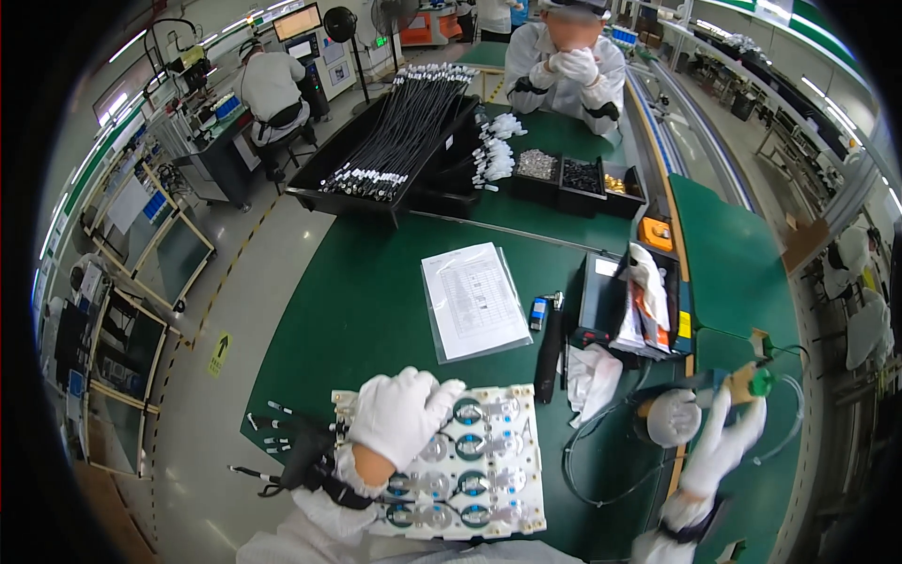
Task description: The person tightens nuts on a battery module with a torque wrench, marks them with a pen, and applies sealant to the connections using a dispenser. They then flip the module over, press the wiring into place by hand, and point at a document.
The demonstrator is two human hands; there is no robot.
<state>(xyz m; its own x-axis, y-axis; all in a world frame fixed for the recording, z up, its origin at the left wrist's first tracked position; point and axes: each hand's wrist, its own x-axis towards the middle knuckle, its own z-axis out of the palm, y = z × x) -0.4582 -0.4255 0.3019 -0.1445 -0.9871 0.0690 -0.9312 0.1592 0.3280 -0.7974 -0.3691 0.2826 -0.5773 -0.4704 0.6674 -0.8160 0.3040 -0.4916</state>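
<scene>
A white fixture tray (507, 470) lies at the table's near edge, set with rows of clear round parts and dark green rings. My left hand (399, 414), in a white glove, rests over its far left part. The thumb stands apart from the other fingers, whose tips are partly hidden; I see nothing held there. My right hand (722, 442), also gloved, reaches out to the right with its fingers spread. Its fingertips are close to a tan block with a green knob (754, 383); contact is unclear. A round white-topped container (673, 418) stands just left of that hand.
Short black cables (277, 437) lie left of the tray. Beyond it are a sleeved paper sheet (479, 301), a black-handled tool (551, 352) and a black box (601, 291). A black bin of cables (395, 141) stands farther back. Across the table sits a co-worker (568, 70).
</scene>
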